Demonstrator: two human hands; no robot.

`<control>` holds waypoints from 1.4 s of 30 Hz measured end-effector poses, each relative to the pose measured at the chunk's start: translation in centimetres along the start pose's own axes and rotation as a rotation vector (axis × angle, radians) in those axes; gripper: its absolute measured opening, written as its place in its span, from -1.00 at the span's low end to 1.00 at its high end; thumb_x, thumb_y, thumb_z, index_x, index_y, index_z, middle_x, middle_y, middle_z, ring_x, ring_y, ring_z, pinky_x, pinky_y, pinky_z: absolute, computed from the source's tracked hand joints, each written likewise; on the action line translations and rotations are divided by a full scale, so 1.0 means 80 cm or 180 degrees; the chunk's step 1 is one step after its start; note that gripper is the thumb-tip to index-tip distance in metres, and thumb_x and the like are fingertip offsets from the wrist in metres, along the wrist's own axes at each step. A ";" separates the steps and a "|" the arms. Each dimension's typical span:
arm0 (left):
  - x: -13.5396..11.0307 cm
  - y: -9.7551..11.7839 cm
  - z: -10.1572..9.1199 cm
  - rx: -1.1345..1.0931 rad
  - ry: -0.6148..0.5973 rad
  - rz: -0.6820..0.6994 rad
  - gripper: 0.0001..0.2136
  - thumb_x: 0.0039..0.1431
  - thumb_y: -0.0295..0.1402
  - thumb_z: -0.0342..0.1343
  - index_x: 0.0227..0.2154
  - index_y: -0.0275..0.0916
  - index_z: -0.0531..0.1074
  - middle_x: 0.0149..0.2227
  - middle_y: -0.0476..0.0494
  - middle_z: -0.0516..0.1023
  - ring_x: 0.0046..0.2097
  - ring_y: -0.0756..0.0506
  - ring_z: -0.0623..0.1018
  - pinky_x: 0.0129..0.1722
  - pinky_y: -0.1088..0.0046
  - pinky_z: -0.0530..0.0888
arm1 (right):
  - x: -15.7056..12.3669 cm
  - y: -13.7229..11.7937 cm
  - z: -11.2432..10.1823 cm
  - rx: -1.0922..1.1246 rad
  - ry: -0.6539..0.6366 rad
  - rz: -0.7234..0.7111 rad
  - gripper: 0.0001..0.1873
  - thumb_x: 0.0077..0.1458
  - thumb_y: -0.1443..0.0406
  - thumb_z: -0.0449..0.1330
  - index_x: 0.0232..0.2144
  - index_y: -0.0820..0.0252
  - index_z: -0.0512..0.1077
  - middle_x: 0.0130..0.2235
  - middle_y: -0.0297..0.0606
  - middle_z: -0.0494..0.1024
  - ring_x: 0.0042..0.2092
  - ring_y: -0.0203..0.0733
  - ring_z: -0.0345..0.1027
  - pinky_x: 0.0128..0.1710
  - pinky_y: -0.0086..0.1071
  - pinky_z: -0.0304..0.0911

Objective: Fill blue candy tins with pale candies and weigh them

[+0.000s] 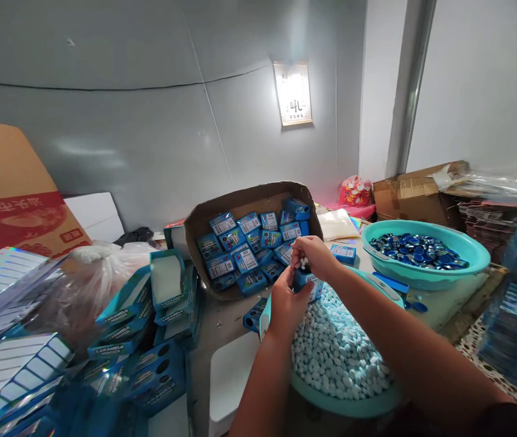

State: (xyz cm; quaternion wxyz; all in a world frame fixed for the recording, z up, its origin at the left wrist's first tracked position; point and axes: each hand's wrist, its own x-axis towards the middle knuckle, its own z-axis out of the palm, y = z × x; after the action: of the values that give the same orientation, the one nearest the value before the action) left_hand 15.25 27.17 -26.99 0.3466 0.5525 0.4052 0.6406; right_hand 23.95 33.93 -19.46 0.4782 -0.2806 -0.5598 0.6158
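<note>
My left hand [286,300] is closed round a small blue printed box [316,287], held above the near teal basin [352,408]. My right hand [315,258] is curled over the top of the box, with a few small white candies [304,263] showing between its fingers. Whether the fingers touch the box opening cannot be made out. Loose white candies [338,346] fill the basin beneath both hands. Behind them, a brown carton [213,203] holds many similar blue boxes [246,258], and another blue box [343,254] lies beside it.
A second teal basin [426,280] with blue round caps [415,250] stands at right. Stacked blue display trays [124,321] crowd the left, near a white rectangular lid-like object [231,376]. A large cardboard box [8,182] rises at far left, against a grey wall [149,133].
</note>
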 end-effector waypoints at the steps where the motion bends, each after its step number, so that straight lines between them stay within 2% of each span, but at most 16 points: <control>1: 0.000 0.000 0.000 0.0034 0.0006 -0.0007 -0.51 0.03 -0.48 0.26 0.08 -0.28 0.44 0.11 -0.22 0.52 0.21 -0.24 0.44 0.20 0.26 0.37 | -0.001 -0.001 0.001 -0.0004 -0.0022 0.0007 -0.84 -0.22 0.26 0.10 -0.71 0.21 0.29 -0.69 -0.24 0.38 -0.65 -0.30 0.24 -0.62 -0.47 0.18; 10: 0.002 -0.001 -0.002 0.0133 0.0029 0.0045 -0.54 0.01 -0.52 0.26 0.03 -0.25 0.46 0.06 -0.19 0.55 0.13 -0.22 0.50 0.15 0.28 0.40 | -0.003 -0.002 0.002 -0.0157 -0.0230 -0.0007 -0.83 -0.24 0.24 0.12 -0.72 0.20 0.32 -0.66 -0.28 0.39 -0.58 -0.30 0.28 -0.54 -0.46 0.22; 14: 0.001 -0.001 -0.004 0.0193 0.0099 0.0021 -0.58 0.01 -0.51 0.26 -0.01 -0.26 0.47 0.02 -0.20 0.57 0.08 -0.21 0.53 0.12 0.27 0.41 | -0.004 -0.008 -0.003 -0.0455 -0.0539 -0.0004 -0.79 -0.26 0.24 0.13 -0.71 0.26 0.44 -0.58 -0.20 0.49 -0.49 -0.27 0.35 -0.42 -0.44 0.28; 19: 0.002 -0.002 -0.008 0.0117 0.0178 -0.0002 -0.64 0.06 -0.45 0.26 -0.04 -0.30 0.46 -0.02 -0.24 0.58 0.05 -0.22 0.55 0.06 0.28 0.45 | -0.003 -0.009 -0.012 -0.0965 -0.0873 -0.0220 -0.77 -0.21 0.25 0.13 -0.62 0.26 0.55 -0.48 -0.21 0.56 -0.34 -0.20 0.40 -0.25 -0.40 0.30; 24: 0.004 -0.008 -0.011 0.0005 0.0127 0.0014 -0.59 0.05 -0.41 0.29 0.00 -0.28 0.45 0.03 -0.22 0.56 0.10 -0.23 0.52 0.10 0.29 0.44 | 0.007 0.001 -0.020 -0.1471 -0.0893 -0.0570 -0.78 -0.16 0.27 0.14 -0.61 0.21 0.57 -0.42 -0.24 0.57 -0.25 -0.14 0.40 -0.19 -0.36 0.27; 29: 0.004 -0.011 -0.014 0.0005 0.0144 -0.0021 -0.51 0.06 -0.38 0.32 0.07 -0.31 0.42 0.06 -0.28 0.54 0.11 -0.25 0.52 0.13 0.24 0.44 | 0.009 -0.003 -0.032 -0.1709 -0.1053 -0.0594 -0.82 -0.16 0.24 0.23 -0.56 0.20 0.61 -0.33 -0.24 0.61 -0.17 -0.09 0.42 -0.10 -0.34 0.28; 32: 0.003 -0.011 -0.016 -0.0007 0.0180 -0.0052 -0.49 0.04 -0.35 0.34 0.08 -0.31 0.41 0.06 -0.30 0.54 0.10 -0.26 0.53 0.14 0.21 0.44 | 0.010 -0.005 -0.036 -0.1723 -0.0901 -0.0511 -0.82 -0.18 0.22 0.28 -0.55 0.22 0.60 -0.35 -0.24 0.61 -0.19 -0.09 0.43 -0.13 -0.33 0.31; 36: 0.003 -0.018 -0.014 0.0005 0.0227 0.0103 -0.44 0.05 -0.37 0.33 0.14 -0.26 0.37 0.09 -0.27 0.51 0.13 -0.24 0.51 0.19 0.18 0.40 | 0.018 0.000 -0.043 -0.1599 -0.0439 -0.0461 -0.72 -0.09 0.14 0.24 -0.50 0.24 0.59 -0.37 -0.20 0.62 -0.20 -0.08 0.45 -0.13 -0.31 0.33; 39: 0.002 -0.018 -0.009 0.0191 0.0467 0.0437 -0.56 0.10 -0.33 0.29 0.07 -0.23 0.43 0.08 -0.25 0.51 0.13 -0.23 0.50 0.19 0.17 0.40 | 0.024 0.008 -0.051 -0.1508 0.0009 -0.0411 -0.59 0.02 0.03 0.15 -0.44 0.26 0.56 -0.30 -0.14 0.62 -0.20 -0.08 0.46 -0.13 -0.31 0.33; 42: -0.001 0.007 -0.015 0.0398 0.0804 0.0793 -0.69 0.16 -0.28 0.25 -0.03 -0.19 0.49 0.10 -0.23 0.48 0.17 -0.23 0.45 0.23 0.20 0.35 | 0.027 0.017 -0.057 -0.1594 0.0222 -0.0155 -0.52 0.07 -0.04 0.10 -0.43 0.27 0.51 -0.32 -0.08 0.60 -0.25 -0.08 0.46 -0.26 -0.33 0.34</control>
State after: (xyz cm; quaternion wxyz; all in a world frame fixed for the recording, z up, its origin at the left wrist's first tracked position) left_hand 14.08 26.72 -26.61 0.1760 0.5340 0.4130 0.7164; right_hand 26.73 37.89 -21.37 0.4275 -0.3978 -0.6846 0.4363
